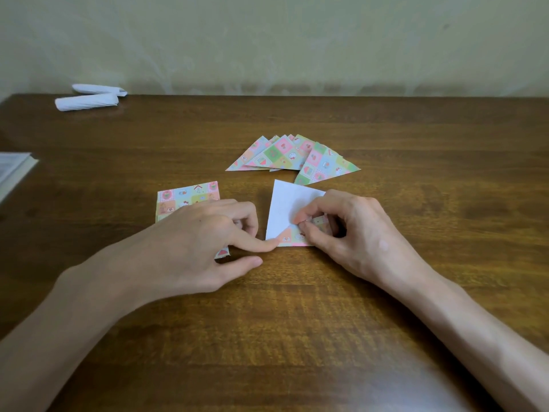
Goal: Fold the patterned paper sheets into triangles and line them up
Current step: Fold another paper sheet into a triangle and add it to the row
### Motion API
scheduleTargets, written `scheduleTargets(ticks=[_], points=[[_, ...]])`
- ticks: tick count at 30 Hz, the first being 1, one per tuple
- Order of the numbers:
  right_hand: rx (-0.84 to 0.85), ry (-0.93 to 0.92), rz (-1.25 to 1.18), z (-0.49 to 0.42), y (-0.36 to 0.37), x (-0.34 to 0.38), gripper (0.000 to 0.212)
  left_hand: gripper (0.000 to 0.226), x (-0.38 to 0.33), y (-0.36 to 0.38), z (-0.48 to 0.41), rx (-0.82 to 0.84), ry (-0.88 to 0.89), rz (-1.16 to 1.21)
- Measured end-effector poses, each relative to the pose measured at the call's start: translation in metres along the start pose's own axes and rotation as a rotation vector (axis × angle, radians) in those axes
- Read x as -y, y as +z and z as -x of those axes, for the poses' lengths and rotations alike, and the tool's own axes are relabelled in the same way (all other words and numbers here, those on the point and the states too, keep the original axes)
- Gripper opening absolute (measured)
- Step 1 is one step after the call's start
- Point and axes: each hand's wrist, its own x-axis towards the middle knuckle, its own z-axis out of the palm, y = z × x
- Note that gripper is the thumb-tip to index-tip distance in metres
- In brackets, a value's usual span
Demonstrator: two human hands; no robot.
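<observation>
Several triangles (pixel 292 157) done mid-surface, stack (pixel 184 197) yet to fold; fingers of my right hand (pixel 350 230) pinch sheet (pixel 285 206) mid-fold w/ left hand (pixel 202 239) forefinger pinning its corner.

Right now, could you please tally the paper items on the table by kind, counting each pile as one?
white paper rolls: 2
fan of folded triangles: 1
flat patterned square: 1
half-folded sheet: 1
Total: 5
</observation>
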Motion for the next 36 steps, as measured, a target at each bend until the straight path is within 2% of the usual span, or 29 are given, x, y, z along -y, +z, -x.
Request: scheduleTargets(ticks=[5,10,14,21,31,36], points=[[-0.008,-0.007,0.017,0.000,0.001,-0.001,0.009,0.032,0.004,-0.002,-0.002,-0.007,0.011,0.042],[-0.004,-0.005,0.015,0.000,0.001,-0.001,0.009,0.013,0.009,-0.011,-0.001,-0.175,-0.016,0.060],[-0.001,-0.004,0.016,-0.001,0.001,-0.002,0.009,0.021,0.005,-0.012,-0.003,-0.202,-0.023,0.084],[-0.007,-0.013,0.012,0.000,0.002,-0.003,0.008,0.059,-0.003,-0.003,-0.001,-0.028,0.018,-0.003],[-0.023,-0.026,-0.003,0.005,0.000,0.000,0.007,0.067,-0.014,-0.009,-0.001,0.024,0.042,-0.137],[-0.014,-0.080,0.008,0.013,-0.002,0.000,0.020,0.066,-0.018,-0.008,-0.004,0.045,0.028,-0.150]])
